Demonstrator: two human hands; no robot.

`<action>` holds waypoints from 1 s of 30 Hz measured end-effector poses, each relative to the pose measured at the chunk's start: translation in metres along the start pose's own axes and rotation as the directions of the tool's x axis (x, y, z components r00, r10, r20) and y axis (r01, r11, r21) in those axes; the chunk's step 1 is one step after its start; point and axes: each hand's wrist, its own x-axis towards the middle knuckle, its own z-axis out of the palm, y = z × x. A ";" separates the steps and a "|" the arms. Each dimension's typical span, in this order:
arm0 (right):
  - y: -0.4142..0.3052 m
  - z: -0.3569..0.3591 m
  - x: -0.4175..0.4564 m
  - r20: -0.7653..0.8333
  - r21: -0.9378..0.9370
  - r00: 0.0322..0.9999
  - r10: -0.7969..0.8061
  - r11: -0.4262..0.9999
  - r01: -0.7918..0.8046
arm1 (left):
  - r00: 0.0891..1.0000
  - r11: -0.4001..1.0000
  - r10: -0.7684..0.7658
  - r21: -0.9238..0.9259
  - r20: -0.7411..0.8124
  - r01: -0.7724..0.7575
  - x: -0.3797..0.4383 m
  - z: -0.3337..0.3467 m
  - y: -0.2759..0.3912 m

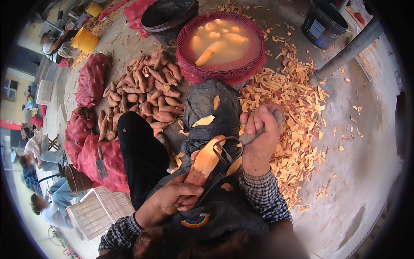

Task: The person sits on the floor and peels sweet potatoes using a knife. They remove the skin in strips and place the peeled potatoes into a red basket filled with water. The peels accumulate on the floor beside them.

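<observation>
My left hand (171,197) grips the lower, unpeeled end of a sweet potato (207,160) whose upper part shows bare orange flesh. In my right hand (262,139) is the handle of a peeler (226,144); its looped metal blade lies at the upper end of the root. A strip of peel (234,165) hangs by the blade. More peel pieces (203,121) rest on the dark covering over my leg. Beyond my knees, a tub wrapped in red mesh (185,66) holds cloudy water with peeled sweet potatoes (210,53).
Unpeeled sweet potatoes (142,94) lie heaped at left, beside full red mesh sacks (92,81) and a cleaver (101,163). Peelings (291,129) cover the floor at right, near a metal pole (349,48). Black buckets (323,26) stand farther off. Several people sit at far left.
</observation>
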 end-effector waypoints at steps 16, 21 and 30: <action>-0.037 0.010 0.075 0.061 -0.057 0.893 -0.446 0.892 0.449 | 0.983 0.971 0.175 0.173 -0.059 -0.162 0.000 0.001 -0.001; -0.011 0.008 0.020 -0.090 -0.006 0.993 -0.080 0.997 0.080 | 0.724 0.252 0.688 0.916 0.057 -0.312 0.019 -0.013 -0.005; 0.007 -0.022 0.075 0.058 -0.602 0.857 -0.511 0.668 0.439 | 0.814 0.395 0.580 0.885 -0.033 -0.246 0.024 -0.027 -0.008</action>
